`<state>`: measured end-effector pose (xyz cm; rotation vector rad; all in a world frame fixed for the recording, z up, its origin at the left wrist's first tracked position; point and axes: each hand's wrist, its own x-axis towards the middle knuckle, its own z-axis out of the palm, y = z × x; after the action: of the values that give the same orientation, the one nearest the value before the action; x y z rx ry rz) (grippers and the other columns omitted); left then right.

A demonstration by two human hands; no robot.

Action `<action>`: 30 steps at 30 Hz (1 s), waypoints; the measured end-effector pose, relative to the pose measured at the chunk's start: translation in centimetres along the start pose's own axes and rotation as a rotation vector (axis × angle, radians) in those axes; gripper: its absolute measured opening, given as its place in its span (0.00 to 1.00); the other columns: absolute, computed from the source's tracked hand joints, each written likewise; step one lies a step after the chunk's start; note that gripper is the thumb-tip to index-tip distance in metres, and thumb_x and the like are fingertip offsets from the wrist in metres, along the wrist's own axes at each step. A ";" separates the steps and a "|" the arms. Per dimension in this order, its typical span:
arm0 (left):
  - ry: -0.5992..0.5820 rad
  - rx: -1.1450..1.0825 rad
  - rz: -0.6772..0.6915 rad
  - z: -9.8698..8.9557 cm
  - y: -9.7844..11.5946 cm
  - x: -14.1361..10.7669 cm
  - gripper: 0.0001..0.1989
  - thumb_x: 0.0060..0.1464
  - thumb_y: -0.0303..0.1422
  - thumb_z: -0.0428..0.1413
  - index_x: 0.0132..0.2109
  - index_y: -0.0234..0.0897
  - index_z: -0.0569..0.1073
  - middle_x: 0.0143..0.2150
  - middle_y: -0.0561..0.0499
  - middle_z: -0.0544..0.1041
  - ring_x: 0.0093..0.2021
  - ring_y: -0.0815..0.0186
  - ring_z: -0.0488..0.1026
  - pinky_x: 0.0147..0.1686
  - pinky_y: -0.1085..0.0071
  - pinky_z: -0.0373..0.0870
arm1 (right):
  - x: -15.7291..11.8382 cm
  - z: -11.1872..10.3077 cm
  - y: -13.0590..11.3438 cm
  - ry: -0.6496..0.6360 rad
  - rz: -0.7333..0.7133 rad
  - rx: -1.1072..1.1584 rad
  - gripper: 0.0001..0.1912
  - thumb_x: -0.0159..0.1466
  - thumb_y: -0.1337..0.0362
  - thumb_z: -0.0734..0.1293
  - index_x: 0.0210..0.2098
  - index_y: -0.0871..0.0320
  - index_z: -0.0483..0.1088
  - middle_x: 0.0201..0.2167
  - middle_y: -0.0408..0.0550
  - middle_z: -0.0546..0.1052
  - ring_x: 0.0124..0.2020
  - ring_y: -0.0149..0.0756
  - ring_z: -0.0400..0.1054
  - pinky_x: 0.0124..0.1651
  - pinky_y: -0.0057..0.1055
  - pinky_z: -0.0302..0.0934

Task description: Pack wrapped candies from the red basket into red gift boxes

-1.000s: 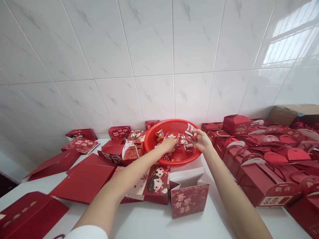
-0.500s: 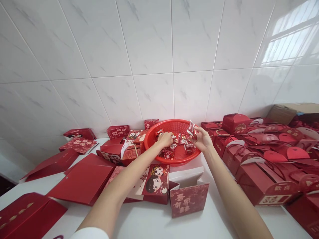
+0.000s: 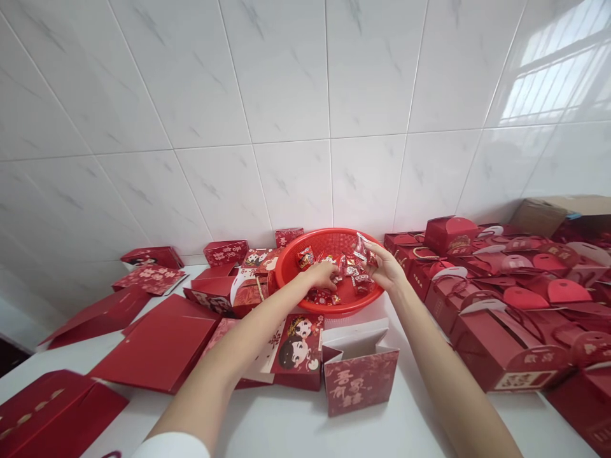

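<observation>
The scene is bright and softly lit; a barred window's reflection (image 3: 544,89) glares off the glossy wall (image 3: 286,76) at right, while the left side greys. Faint shadows soften the white table (image 3: 272,426). Wide-angle distortion stretches the near-left box (image 3: 57,407); print on the wrapped sweets (image 3: 353,270) blurs.

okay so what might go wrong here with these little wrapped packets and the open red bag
The wrapped packets held up might slip from the right grip, since they poke out beyond it. The open red bag could get knocked over, as it stands between the forearms.
</observation>
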<state>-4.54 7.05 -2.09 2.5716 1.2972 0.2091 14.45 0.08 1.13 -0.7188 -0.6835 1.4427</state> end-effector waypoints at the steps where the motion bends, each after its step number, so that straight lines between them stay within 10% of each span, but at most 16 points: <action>1: -0.012 -0.013 0.008 0.1 -0.1 0.0 0.11 0.36 0.27 0.67 0.32 0.41 0.78 0.29 0.54 0.78 0.34 0.59 0.77 0.35 0.72 0.69 | 0.0 0.0 0.0 0.001 -0.002 -0.002 0.10 0.48 0.66 0.76 0.30 0.54 0.76 0.31 0.41 0.79 0.31 0.30 0.71 0.24 0.20 0.66; 6: 0.056 -0.118 0.012 -0.2 -0.4 0.0 0.04 0.46 0.26 0.58 0.27 0.39 0.76 0.26 0.51 0.78 0.32 0.60 0.76 0.38 0.69 0.70 | 0.2 -0.1 0.2 0.015 -0.032 -0.020 0.11 0.47 0.67 0.77 0.29 0.54 0.74 0.32 0.41 0.78 0.35 0.32 0.72 0.26 0.22 0.67; 14: 0.317 -0.513 0.114 -1.8 0.1 0.0 0.15 0.56 0.36 0.60 0.49 0.34 0.78 0.44 0.44 0.83 0.44 0.58 0.78 0.47 0.63 0.74 | 0.2 0.1 0.3 0.035 -0.070 -0.054 0.16 0.42 0.67 0.78 0.29 0.55 0.72 0.30 0.41 0.78 0.35 0.35 0.73 0.27 0.25 0.69; 21: 0.417 -0.787 0.202 -2.4 0.1 -0.2 0.29 0.48 0.53 0.65 0.46 0.32 0.80 0.47 0.41 0.82 0.47 0.55 0.78 0.50 0.59 0.74 | 0.0 0.7 1.1 0.009 -0.102 -0.154 0.19 0.38 0.66 0.79 0.29 0.57 0.74 0.29 0.43 0.80 0.33 0.38 0.74 0.28 0.28 0.69; 30: 0.401 -0.926 0.213 -2.5 0.4 -0.4 0.26 0.44 0.49 0.68 0.44 0.33 0.81 0.43 0.44 0.83 0.43 0.56 0.79 0.48 0.58 0.74 | 0.2 0.9 1.5 0.030 -0.118 -0.211 0.14 0.39 0.67 0.76 0.27 0.58 0.74 0.26 0.44 0.79 0.28 0.36 0.73 0.25 0.27 0.65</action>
<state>-5.07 6.88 0.47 1.8746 0.7312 1.1144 12.87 0.35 0.52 -0.8475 -0.8498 1.2611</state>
